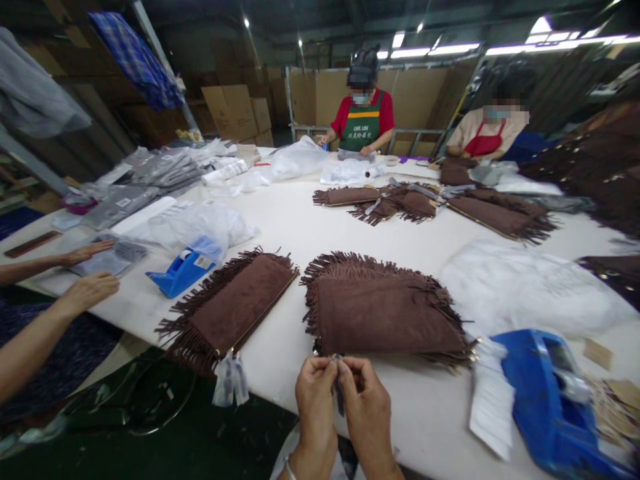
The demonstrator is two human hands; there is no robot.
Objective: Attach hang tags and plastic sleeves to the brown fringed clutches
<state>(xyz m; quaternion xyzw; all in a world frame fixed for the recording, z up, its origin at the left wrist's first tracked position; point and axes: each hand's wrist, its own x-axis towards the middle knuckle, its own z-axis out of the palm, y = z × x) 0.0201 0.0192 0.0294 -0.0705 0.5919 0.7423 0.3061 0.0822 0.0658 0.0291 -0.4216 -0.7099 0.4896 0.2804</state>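
Note:
At the table's near edge my left hand (pixel 316 403) and my right hand (pixel 367 407) are closed, fingertips together in a pinch. Between them hangs a narrow dark tassel (pixel 340 399); its upper end is hidden by my fingers. Just beyond lies a brown fringed suede bag (pixel 380 317), flat, with its zipped edge toward me. To the left, a second brown fringed bag (pixel 245 300) lies at a slant. Tassels (pixel 231 381) in clear plastic dangle from its zip end over the table edge.
A blue tape dispenser (pixel 545 400) stands at right beside white packets (pixel 493 407); another tape dispenser (pixel 183 270) is at left. A co-worker's hands (pixel 90 290) work on a grey package at far left. More fringed bags (pixel 495 213) lie farther back, where two people work.

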